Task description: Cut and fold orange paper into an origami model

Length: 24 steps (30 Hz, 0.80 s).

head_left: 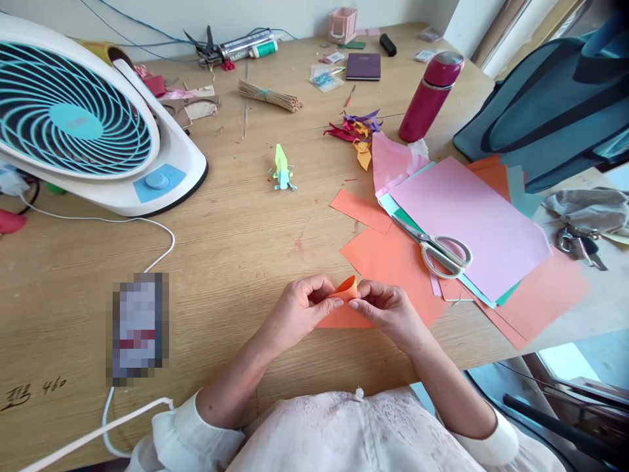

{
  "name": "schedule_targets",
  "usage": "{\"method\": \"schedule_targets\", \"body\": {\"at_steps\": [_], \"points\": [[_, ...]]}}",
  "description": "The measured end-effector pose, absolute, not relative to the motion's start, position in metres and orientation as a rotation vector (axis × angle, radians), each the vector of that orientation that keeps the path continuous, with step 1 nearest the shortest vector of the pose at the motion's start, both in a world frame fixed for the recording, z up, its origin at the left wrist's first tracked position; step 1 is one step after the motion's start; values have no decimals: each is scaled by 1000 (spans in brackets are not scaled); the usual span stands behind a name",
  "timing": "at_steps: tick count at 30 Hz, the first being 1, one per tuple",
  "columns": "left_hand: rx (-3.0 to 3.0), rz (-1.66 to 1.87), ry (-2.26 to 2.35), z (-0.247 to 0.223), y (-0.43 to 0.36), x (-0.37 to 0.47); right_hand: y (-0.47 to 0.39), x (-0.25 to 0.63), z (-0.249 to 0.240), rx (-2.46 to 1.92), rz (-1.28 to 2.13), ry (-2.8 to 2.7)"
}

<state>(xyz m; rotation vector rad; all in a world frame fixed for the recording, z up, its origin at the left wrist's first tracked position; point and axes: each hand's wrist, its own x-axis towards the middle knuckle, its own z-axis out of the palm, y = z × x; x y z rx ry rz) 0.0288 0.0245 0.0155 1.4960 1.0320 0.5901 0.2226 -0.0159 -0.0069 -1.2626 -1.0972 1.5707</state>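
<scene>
A small piece of orange paper point(348, 287), bent over into a curved fold, is held up between my two hands near the table's front edge. My left hand point(305, 305) pinches its left side between thumb and fingers. On the other side, my right hand point(386, 308) grips the right edge the same way. Beneath them lie flat orange sheets point(393, 269). Scissors with white handles point(439, 252) rest on a pink sheet point(472, 223) to the right of my hands. A small green and blue folded paper figure point(282, 169) stands farther back.
A white fan point(181, 157) stands at the left, with a blurred phone-like device point(140, 328) and cable in front. Behind the papers are a red thermos point(430, 98), colourful paper scraps point(361, 131) and a teal bag point(535, 98). A bundle of thin sticks point(270, 96) lies at the back.
</scene>
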Motion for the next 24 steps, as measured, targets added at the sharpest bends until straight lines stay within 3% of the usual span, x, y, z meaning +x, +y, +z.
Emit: {"method": "schedule_targets", "body": {"at_steps": [24], "points": [[1747, 625, 1109, 23, 19, 34, -14, 221, -7, -1222, 1524, -1034]]}}
